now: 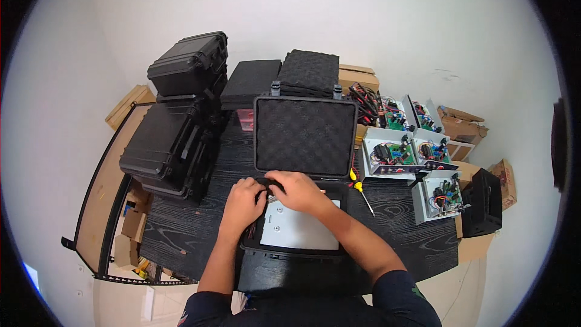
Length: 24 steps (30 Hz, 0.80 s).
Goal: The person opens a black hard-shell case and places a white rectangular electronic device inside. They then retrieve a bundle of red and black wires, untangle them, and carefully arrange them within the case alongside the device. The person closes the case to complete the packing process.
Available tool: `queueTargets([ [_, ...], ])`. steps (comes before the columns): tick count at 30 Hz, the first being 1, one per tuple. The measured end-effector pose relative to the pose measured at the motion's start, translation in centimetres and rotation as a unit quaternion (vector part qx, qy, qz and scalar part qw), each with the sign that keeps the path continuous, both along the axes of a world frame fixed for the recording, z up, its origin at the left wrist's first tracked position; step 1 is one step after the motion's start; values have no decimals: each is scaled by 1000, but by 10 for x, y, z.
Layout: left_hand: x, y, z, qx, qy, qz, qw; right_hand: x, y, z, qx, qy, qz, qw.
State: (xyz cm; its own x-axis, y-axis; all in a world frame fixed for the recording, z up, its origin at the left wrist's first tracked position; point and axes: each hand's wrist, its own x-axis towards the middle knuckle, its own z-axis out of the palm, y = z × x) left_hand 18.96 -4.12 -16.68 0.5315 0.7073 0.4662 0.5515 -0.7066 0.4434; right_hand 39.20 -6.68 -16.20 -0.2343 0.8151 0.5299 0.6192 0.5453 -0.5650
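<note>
An open black hard case (347, 206) lies on the table before me, its lid raised at the back and lined with dark egg-crate foam (305, 136). Inside the case sits a flat white metal box (302, 229) with small round fittings. My left hand (243, 201) bends its fingers down at the case's far left corner. Close beside it, my right hand (296, 191) reaches across the box to the same corner, fingers curled. Both hands are closed around a dark bit there, mostly hidden beneath the fingers. Thin wires (252, 230) show along the box's left side.
Stacked black cases (160, 139) stand at the left. Foam sheets (310, 69) are piled behind the lid. Several open white chassis with circuit boards (387, 154) stand at the right. A yellow-handled screwdriver (364, 197) lies right of the case. Cardboard boxes (478, 248) are beyond the table's right edge.
</note>
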Motion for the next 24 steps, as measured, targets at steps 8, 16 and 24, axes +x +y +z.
queueTargets([
  [8,11,9,-13,1,47,3,999,51,-54,2,-115,-169,-167,965],
  [16,9,-10,-10,-31,110,1,993,58,-64,-14,-143,-164,-111,970],
  [24,7,-20,-12,26,162,36,986,170,5,55,98,131,-309,937],
])
